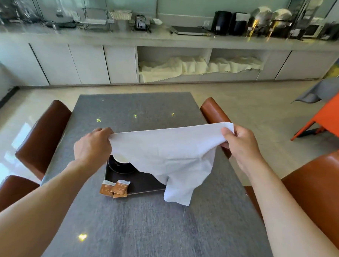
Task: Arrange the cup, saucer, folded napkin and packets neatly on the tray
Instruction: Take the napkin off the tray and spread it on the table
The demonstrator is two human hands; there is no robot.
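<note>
napkin (163,155) work is what's left: your left hand (93,146) and right hand (240,144) each pinch a top corner, holding it unfolded in the air, its long edge running from hand to hand, the rest drooping below. beneath your hands the cup (122,158) already sits on its saucer (121,168) on the tray (142,184), while the packets (114,188) overlap the tray's near edge below your left hand
</note>
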